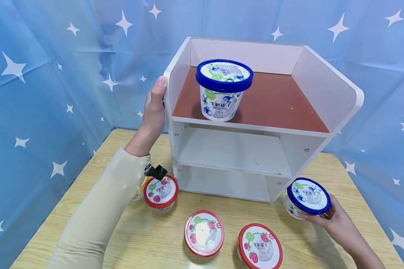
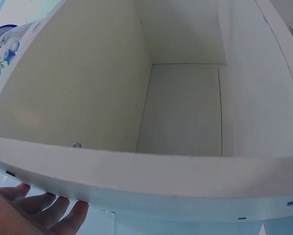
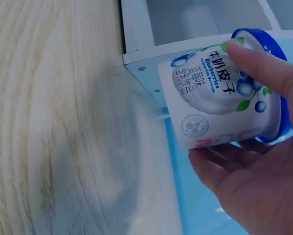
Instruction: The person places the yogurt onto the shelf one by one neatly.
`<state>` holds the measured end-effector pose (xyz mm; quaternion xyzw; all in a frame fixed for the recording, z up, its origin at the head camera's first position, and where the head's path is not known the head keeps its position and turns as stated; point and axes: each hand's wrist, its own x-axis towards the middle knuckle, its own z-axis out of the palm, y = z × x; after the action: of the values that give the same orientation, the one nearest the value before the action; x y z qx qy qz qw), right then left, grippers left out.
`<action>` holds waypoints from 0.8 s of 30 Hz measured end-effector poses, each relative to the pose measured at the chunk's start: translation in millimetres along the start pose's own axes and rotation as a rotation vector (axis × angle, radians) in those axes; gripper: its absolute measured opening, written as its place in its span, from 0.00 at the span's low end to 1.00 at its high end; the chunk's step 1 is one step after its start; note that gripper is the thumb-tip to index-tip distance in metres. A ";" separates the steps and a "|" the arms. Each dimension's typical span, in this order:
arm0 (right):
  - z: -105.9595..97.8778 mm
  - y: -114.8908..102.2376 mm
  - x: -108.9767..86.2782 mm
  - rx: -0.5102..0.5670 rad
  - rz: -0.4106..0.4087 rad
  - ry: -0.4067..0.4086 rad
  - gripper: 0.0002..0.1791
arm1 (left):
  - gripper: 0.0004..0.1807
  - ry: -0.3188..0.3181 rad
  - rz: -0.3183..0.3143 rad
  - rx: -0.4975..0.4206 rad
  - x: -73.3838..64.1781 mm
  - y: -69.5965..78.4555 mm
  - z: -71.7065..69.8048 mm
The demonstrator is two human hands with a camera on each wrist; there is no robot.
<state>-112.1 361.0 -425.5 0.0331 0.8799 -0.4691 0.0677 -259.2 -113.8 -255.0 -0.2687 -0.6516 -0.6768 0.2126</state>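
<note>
My left hand [image 1: 155, 108] rests against the outer left side of a white shelf unit [image 1: 223, 183], its thumb at the front edge. In the left wrist view, its fingertips [image 2: 80, 208] touch the panel's outer face. My right hand [image 1: 340, 224] grips a blueberry milk cup with a blue lid [image 1: 309, 196], beside the unit's lower right corner. In the right wrist view, the thumb lies along the tilted cup [image 3: 210, 93] and the fingers go round its far side. Another blueberry cup [image 1: 223, 89] stands upright on the unit's brown top, near the front left.
Several cups with red lids and strawberry pictures stand on the wooden table [image 1: 138, 239]: one [image 1: 161, 192] by the unit's left foot, another [image 1: 204, 233] in front, a third [image 1: 260, 246] nearer the right. A blue curtain with white stars [image 1: 121, 52] hangs behind.
</note>
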 end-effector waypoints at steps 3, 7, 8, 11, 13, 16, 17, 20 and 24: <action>-1.3 -1.3 -3.7 0.014 -0.025 0.012 0.51 | 0.36 0.003 0.001 0.000 -0.1 -0.1 -0.7; -1.3 -2.9 -5.9 0.025 -0.055 0.020 0.50 | 0.37 0.010 0.004 -0.003 -0.4 0.3 -1.9; -1.3 -3.6 -6.1 0.024 -0.058 0.020 0.49 | 0.37 0.012 0.002 -0.007 -0.5 0.5 -1.9; -3.0 -4.3 -7.5 0.014 -0.055 0.021 0.50 | 0.38 0.011 0.004 -0.011 -0.4 -0.1 -1.6; -4.5 -4.5 -8.2 0.003 -0.065 0.030 0.50 | 0.38 0.009 0.005 -0.012 -0.3 -0.5 -1.1; -6.6 -3.7 -9.7 0.008 -0.110 0.034 0.49 | 0.38 0.004 0.011 -0.012 0.1 -1.1 -0.3; -6.9 -3.8 -10.0 0.010 -0.126 0.037 0.49 | 0.38 0.004 0.010 -0.013 0.2 -1.1 -0.1; -8.1 -4.3 -11.5 0.039 -0.163 0.022 0.48 | 0.37 -0.001 0.011 -0.013 0.2 -1.0 0.3; -9.5 -5.9 -13.9 0.116 -0.193 -0.025 0.47 | 0.37 0.000 0.007 -0.012 -0.2 -0.8 0.1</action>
<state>-99.8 365.7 -413.3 -0.0540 0.8494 -0.5241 0.0312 -259.5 -113.7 -255.7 -0.2721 -0.6467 -0.6798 0.2135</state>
